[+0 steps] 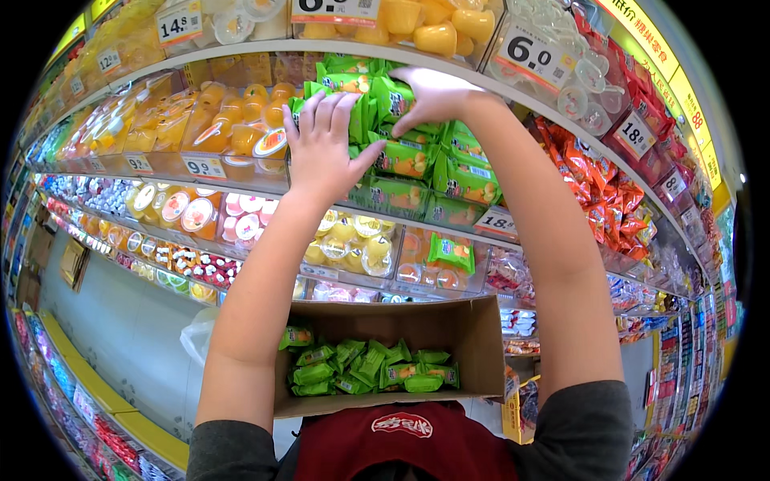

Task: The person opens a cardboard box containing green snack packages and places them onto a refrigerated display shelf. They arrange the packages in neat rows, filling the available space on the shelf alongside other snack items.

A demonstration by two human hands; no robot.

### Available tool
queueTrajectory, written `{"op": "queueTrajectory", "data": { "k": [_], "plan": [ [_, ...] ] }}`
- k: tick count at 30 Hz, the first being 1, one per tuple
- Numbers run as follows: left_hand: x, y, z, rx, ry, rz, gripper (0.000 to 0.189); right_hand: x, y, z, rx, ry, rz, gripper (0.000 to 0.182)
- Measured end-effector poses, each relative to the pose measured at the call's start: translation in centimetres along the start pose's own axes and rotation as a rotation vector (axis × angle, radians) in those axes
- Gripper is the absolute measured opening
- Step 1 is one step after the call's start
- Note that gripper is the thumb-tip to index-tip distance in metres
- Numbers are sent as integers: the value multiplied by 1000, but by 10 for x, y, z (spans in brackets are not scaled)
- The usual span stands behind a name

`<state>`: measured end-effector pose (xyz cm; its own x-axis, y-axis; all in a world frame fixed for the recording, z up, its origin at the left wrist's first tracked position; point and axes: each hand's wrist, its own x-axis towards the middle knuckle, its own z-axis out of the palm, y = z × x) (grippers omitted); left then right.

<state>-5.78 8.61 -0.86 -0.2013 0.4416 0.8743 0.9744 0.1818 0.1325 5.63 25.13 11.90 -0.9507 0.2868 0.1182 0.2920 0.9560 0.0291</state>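
Both my arms reach forward to a shelf bin full of green snack packets [402,157]. My left hand [325,150] lies with spread fingers against the packets at the bin's left side. At the back right of the pile, my right hand [436,96] curves its fingers and thumb around a green packet [392,99]; whether it grips it is hard to tell. Below my arms, close to my body, stands an open cardboard box [469,337] with more green packets [361,364] inside. One loose green packet [451,252] rests on a lower bin of jelly cups.
Orange jelly cups [243,123] fill the bin to the left. Red packets [607,186] are to the right. The upper shelf edge [385,47] passes just above my hands. A price tag [498,222] is fixed below the green packets. A plastic bag [200,337] hangs beside the box.
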Motion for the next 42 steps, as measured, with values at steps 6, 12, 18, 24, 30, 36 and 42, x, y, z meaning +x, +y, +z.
{"op": "queueTrajectory", "data": {
  "k": [6,12,18,24,30,36,42],
  "plan": [
    [1,-3,3,24,21,18,70,11,-13,18,-247,11,-42,104],
    [0,2,-20,67,-27,60,78,-33,-50,-19,-46,32,16,80],
    [-24,1,-48,-120,65,12,76,-144,-81,73,265,617,-443,28],
    [-163,39,-66,-695,-199,265,18,-244,-124,238,415,-714,-193,29],
    [-306,88,-34,-672,-1374,-40,31,-300,-99,374,365,-1487,47,72],
    [-370,113,8,-273,-1704,-353,91,-326,-95,375,779,-1416,402,69],
    [-390,97,15,-557,-1594,-718,90,-338,-82,371,1033,-1306,385,76]
  ]
}}
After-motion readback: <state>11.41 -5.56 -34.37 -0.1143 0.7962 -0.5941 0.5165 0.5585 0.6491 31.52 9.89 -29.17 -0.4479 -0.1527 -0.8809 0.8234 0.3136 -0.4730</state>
